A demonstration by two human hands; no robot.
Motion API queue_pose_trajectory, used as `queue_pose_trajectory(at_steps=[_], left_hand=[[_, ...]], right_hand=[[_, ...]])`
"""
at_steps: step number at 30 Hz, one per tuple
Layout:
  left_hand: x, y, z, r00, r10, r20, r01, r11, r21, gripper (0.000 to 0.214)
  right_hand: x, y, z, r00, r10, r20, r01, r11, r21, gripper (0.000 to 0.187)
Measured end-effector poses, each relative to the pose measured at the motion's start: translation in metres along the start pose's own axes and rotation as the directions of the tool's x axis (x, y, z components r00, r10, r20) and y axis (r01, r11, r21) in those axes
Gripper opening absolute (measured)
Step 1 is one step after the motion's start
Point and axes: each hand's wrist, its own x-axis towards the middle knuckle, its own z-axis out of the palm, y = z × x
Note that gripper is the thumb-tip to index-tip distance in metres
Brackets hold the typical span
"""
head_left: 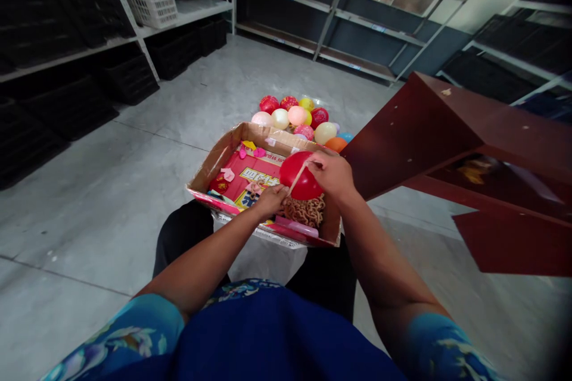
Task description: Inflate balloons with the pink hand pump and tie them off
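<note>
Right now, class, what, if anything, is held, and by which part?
A pale strip, pinched at its lower end by the left hand, upper end by the right hand; whether either grips the red balloon is unclear.

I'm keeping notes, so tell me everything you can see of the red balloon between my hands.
The balloon is red, rounded, glossy and rubbery-looking, apparently inflated. It sits over the box, partly hiding the tan coils. A pale strip crosses its front between the left hand and right hand, which overlaps its upper right edge. I can't make out its neck.
</note>
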Motion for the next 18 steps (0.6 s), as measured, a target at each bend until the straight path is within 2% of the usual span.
queue_pose_trajectory(at_steps=[2,4,6,8,9,11,12,13,15,18], left_hand=[[0.001,-0.002,0.005,0.999,-0.029,-0.018,0.029,0.999,-0.042,0.029],[0.003,-0.001,0.010,0.992,-0.120,0.029,0.124,0.972,-0.200,0.030],[0.005,0.000,0.013,0.966,-0.228,0.122,0.258,0.874,-0.412,0.030],[0.007,0.002,0.011,0.935,-0.297,0.195,0.354,0.729,-0.586,0.031],[0.008,0.004,0.009,0.924,-0.313,0.218,0.377,0.664,-0.646,0.031],[0.010,0.005,0.004,0.917,-0.309,0.252,0.390,0.568,-0.724,0.030],[0.010,0.006,0.001,0.919,-0.294,0.264,0.387,0.537,-0.749,0.030],[0.010,0.008,-0.002,0.924,-0.275,0.266,0.375,0.516,-0.770,0.030],[0.010,0.012,-0.007,0.938,-0.245,0.243,0.337,0.493,-0.802,0.031],[0.007,0.020,-0.008,0.959,-0.207,0.194,0.272,0.476,-0.836,0.032]], right_hand=[[0.011,-0.014,0.010,0.994,-0.102,0.040,0.104,0.994,-0.037,0.022],[0.022,-0.028,0.022,0.971,-0.215,0.100,0.216,0.976,0.001,0.022],[0.030,-0.040,0.032,0.939,-0.316,0.133,0.308,0.948,0.077,0.025],[0.029,-0.050,0.034,0.922,-0.374,0.094,0.354,0.918,0.179,0.030],[0.025,-0.052,0.032,0.930,-0.365,0.051,0.344,0.908,0.238,0.030],[0.008,-0.054,0.025,0.969,-0.246,-0.012,0.233,0.899,0.370,0.024],[-0.004,-0.052,0.022,0.990,-0.139,-0.012,0.130,0.889,0.439,0.024],[-0.016,-0.049,0.020,0.999,-0.032,0.040,0.008,0.866,0.499,0.030],[-0.039,-0.041,0.025,0.975,0.117,0.186,-0.209,0.761,0.614,0.042],[-0.060,-0.028,0.048,0.888,0.319,0.333,-0.459,0.549,0.699,0.038]])
